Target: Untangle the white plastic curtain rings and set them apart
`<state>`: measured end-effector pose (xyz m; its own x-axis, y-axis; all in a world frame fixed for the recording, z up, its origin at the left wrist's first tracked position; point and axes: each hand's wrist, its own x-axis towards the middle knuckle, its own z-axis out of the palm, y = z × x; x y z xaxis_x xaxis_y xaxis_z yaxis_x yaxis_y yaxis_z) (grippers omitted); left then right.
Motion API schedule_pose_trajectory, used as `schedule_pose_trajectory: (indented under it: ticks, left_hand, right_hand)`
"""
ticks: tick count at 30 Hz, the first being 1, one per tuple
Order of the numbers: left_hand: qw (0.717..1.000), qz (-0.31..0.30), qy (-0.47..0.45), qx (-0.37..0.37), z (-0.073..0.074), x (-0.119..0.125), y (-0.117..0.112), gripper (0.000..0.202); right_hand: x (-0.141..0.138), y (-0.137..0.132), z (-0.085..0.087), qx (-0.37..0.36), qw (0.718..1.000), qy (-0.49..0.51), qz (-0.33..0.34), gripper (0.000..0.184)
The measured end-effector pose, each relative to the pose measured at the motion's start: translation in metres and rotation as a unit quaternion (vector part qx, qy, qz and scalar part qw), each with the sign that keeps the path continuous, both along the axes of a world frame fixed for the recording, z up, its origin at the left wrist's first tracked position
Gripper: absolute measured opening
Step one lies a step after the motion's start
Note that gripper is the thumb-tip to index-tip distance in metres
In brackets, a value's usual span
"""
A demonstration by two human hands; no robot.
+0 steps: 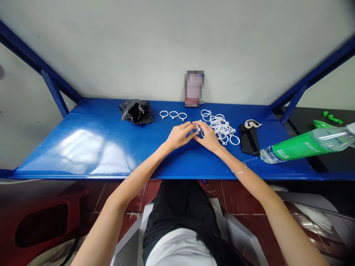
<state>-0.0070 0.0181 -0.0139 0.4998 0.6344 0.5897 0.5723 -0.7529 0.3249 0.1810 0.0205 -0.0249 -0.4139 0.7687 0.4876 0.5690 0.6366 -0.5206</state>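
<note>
My left hand [179, 135] and my right hand [208, 137] meet over the blue table, thumbs and fingertips closed together. A white plastic curtain ring [198, 128] shows in part between them; the fingers hide most of it. Just right of my right hand lies a loose pile of white curtain rings [222, 127], several overlapping, each with a small eyelet. Beyond my left hand, three single curtain rings [173, 115] form a row, eyelets pointing toward me.
A crumpled black plastic bag [135, 112] gapes at the back left of the table [155, 162]. A blurred upright phone-like object [194, 88] leans against the wall. To the right are a black phone [249, 140], a whitish band [252, 123] and a green-labelled bottle [302, 145].
</note>
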Motion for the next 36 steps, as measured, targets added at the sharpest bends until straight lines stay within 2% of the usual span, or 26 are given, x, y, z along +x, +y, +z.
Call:
schedule_pose_trajectory:
  ticks: [6, 14, 18, 21, 28, 36]
  left_hand:
    - [1.000, -0.019, 0.000, -0.008, 0.003, 0.001, -0.002, 0.035]
    - [0.997, -0.058, -0.007, -0.046, 0.009, 0.000, -0.004, 0.035]
    - [0.995, -0.085, -0.028, -0.045, 0.006, 0.001, 0.001, 0.031]
    - [0.996, -0.077, -0.040, -0.031, 0.003, 0.001, 0.004, 0.029]
    - [0.998, -0.039, -0.044, 0.002, 0.001, 0.000, 0.007, 0.031]
    - [0.998, -0.022, -0.065, -0.002, 0.004, -0.002, 0.005, 0.024]
  right_hand:
    - [-0.002, -0.002, 0.001, 0.009, 0.999, 0.044, 0.014, 0.042]
    - [-0.002, 0.002, 0.003, -0.116, 0.976, 0.183, 0.005, 0.054]
    - [-0.003, 0.004, 0.001, -0.148, 0.965, 0.215, 0.003, 0.059]
    - [-0.003, 0.004, 0.002, -0.161, 0.961, 0.224, 0.006, 0.061]
    - [-0.002, 0.001, 0.009, -0.141, 0.974, 0.177, -0.018, 0.056]
    - [0.000, 0.001, 0.006, -0.078, 0.988, 0.131, -0.038, 0.058]
